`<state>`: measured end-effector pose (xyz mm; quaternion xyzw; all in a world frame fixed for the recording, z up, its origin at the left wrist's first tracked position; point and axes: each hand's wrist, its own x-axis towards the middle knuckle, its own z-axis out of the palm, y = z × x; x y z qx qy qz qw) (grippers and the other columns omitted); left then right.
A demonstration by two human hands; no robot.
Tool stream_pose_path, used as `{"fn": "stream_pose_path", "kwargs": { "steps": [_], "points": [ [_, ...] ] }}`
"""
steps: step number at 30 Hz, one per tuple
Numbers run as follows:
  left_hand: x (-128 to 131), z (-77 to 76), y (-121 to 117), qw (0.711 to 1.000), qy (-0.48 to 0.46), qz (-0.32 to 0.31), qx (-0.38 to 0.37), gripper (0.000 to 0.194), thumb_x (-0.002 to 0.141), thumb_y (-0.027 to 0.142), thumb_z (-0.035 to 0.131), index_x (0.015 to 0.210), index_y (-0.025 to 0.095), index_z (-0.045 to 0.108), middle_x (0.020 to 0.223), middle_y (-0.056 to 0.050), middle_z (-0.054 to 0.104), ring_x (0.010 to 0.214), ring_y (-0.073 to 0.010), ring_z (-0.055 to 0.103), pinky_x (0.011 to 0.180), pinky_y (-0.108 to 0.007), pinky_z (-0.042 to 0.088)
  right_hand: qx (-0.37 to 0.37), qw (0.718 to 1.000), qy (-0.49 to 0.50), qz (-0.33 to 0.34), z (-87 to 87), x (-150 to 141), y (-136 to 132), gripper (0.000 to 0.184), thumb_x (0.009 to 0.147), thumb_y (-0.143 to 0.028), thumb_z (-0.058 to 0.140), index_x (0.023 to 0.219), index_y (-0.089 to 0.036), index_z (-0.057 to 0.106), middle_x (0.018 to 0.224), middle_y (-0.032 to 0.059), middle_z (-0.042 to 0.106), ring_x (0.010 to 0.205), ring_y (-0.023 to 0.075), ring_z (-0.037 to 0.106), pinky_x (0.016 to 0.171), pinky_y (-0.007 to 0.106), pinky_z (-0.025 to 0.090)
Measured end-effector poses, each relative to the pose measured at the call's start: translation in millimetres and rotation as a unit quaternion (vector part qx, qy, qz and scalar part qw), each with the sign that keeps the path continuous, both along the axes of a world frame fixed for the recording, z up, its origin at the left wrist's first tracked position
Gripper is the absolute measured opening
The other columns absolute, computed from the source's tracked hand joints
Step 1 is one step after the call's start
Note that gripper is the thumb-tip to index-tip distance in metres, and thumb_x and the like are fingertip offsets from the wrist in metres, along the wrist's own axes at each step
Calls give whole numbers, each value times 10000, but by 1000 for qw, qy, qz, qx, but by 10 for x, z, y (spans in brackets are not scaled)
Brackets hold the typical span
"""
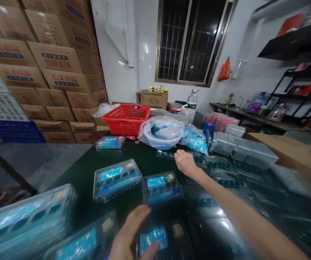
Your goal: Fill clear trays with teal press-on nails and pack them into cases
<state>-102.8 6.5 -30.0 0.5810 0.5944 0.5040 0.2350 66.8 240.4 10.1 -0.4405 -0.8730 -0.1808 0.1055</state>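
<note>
My left hand (130,233) is low in the middle, smeared by motion, with thumb and fingers apart. It hovers over or touches the near edge of a clear plastic tray (155,240) holding a blue packet; contact cannot be told. My right hand (185,162) reaches across the table, fingers closed, beside a clear tray of dark teal pieces (165,154). Whatever its fingers hold is hidden. Between the hands lies a filled clear tray (162,187) with a blue packet, a small striped block and a blue stick-like item. Another filled tray (117,178) is left of it.
Stacked filled trays (31,216) stand at the left. At the back are a red basket (127,119), a bag-lined basin (161,135) and a bag of blue packets (196,141). Trays with teal pieces (227,182) cover the right side, near stacked clear trays (250,153).
</note>
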Motion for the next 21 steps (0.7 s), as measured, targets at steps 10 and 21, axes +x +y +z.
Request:
{"fn": "stream_pose_path", "kwargs": {
  "steps": [10, 21],
  "points": [
    [186, 345, 14, 878, -478, -17, 37, 844, 527, 340, 725, 1260, 272, 311, 1266, -128, 403, 1145, -307, 387, 862, -410, 390, 51, 971, 166, 163, 132, -261, -2092, 134, 795, -137, 403, 678, -183, 451, 676, 26, 447, 658, 174, 394, 558, 293, 266],
    [-189, 521, -411, 898, -429, -94, 12, 825, 584, 657, 500, 1290, 299, 269, 1221, -99, 482, 1123, -329, 407, 913, -519, 308, -133, 893, 383, 194, -32, -342, -2886, 126, 824, -243, 424, 861, -197, 535, 764, 33, 541, 731, 158, 497, 650, 291, 397]
  ]
}}
